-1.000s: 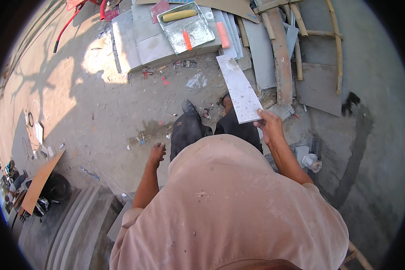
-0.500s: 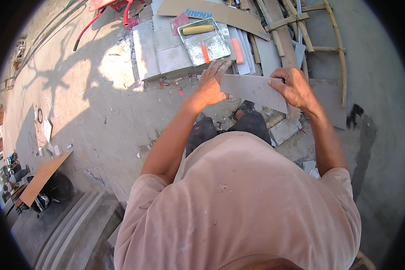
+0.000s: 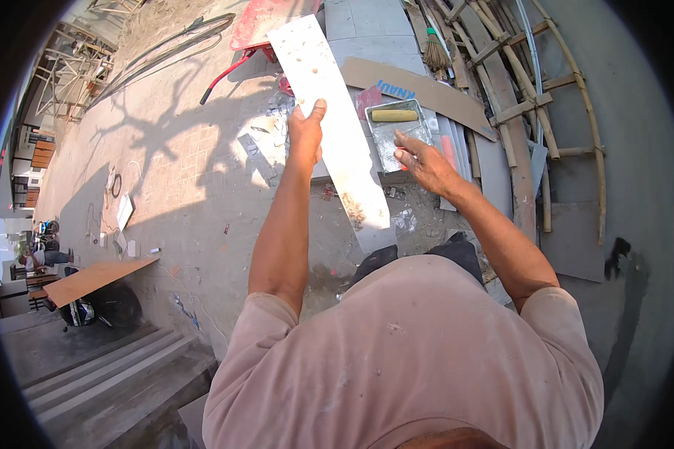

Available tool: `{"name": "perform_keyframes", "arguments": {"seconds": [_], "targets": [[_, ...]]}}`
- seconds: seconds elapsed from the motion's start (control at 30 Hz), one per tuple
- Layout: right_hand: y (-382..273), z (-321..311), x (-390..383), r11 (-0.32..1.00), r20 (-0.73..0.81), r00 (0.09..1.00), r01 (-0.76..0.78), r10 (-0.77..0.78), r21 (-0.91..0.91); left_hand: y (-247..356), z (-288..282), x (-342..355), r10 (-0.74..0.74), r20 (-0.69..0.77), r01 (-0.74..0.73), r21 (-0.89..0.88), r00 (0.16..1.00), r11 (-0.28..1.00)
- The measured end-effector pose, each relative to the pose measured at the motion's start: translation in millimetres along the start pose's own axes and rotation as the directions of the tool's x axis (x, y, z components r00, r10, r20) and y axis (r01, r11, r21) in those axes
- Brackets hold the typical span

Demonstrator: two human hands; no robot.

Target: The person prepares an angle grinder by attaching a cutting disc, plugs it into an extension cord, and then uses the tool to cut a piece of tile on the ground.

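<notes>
Board [image 3: 335, 112] moved left, edge in left hand [image 3: 305, 138].

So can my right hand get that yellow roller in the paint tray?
Probably yes: the right hand is close to the yellow roller in this view, nothing covers it, and the left hand has the white board off to one side. The height gap is hard to judge.
</notes>
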State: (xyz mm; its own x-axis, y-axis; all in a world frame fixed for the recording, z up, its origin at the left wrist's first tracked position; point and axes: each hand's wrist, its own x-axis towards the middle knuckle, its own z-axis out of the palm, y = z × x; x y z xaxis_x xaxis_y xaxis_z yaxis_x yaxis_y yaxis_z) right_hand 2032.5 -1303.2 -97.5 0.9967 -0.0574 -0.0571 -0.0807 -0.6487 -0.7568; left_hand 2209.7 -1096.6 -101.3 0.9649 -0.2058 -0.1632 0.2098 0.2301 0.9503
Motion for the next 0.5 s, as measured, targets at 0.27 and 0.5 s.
{"name": "perform_keyframes", "arguments": {"seconds": [0.27,0.5], "targets": [[-17.0,78.9,23.2,0.976,-0.077,0.974,0.214,-0.212,0.031,25.7,-75.2,25.9,0.004,-0.222,-0.080,-0.337,0.975,0.938],[-11.0,77.1,55.3,0.947,-0.046,0.986,0.167,-0.161,0.273,39.1,-119.6,30.0,0.009,-0.314,-0.163,-0.467,0.949,0.869]]}}
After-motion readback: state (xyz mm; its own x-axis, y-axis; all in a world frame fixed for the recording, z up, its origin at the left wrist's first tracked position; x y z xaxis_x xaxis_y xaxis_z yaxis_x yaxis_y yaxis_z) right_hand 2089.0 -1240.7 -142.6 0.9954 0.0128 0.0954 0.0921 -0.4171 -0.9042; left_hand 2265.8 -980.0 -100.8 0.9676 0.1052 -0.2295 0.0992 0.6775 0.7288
